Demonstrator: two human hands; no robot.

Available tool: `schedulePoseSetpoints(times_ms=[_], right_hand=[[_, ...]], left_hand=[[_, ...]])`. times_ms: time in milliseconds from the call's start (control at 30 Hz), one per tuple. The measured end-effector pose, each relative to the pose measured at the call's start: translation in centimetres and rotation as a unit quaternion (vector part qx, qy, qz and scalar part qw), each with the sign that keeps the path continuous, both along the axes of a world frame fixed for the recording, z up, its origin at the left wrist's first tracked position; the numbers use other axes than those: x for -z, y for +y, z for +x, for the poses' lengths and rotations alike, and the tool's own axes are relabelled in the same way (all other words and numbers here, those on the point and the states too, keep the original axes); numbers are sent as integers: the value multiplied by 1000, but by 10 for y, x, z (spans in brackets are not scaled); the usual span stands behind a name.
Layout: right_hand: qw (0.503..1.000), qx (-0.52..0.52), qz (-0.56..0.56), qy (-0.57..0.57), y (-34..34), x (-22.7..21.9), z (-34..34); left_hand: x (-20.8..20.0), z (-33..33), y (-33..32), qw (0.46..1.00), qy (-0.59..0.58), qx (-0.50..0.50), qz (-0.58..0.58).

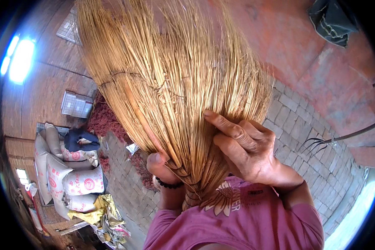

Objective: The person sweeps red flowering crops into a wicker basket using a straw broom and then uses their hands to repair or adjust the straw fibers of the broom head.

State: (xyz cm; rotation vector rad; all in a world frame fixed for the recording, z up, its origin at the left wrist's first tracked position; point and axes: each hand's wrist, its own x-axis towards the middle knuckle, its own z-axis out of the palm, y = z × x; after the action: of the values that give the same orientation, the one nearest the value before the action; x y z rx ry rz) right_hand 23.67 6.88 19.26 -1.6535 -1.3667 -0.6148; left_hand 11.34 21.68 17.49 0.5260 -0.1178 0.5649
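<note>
A wide straw broom fills the middle of the head view, its bristles fanned upward and its bound neck against my purple shirt. Thin dark ties cross the bristles. My left hand, with a dark bead bracelet at the wrist, grips the broom's lower left edge; the thumb shows at the edge and the other fingers are hidden behind the straw. Over the lower right of the bristles lies my right hand. Its index finger is stretched onto the straw, the other fingers are loosely bent, and nothing shows in its grasp.
Stacked white sacks and a crumpled yellow bag lie at the left. Dark red material is heaped behind the broom. A metal fork tool rests at the right over grey brick paving. A dark cloth-like thing lies far right.
</note>
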Motion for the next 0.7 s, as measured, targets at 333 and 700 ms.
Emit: schedulePoseSetpoints(times_ms=[333, 700], right_hand=[[992, -34, 75, 94, 8, 1, -5], [954, -75, 73, 280, 7, 0, -8]], left_hand=[[-6, 1, 9, 996, -54, 64, -12], [0, -7, 3, 998, -1, -65, -13]])
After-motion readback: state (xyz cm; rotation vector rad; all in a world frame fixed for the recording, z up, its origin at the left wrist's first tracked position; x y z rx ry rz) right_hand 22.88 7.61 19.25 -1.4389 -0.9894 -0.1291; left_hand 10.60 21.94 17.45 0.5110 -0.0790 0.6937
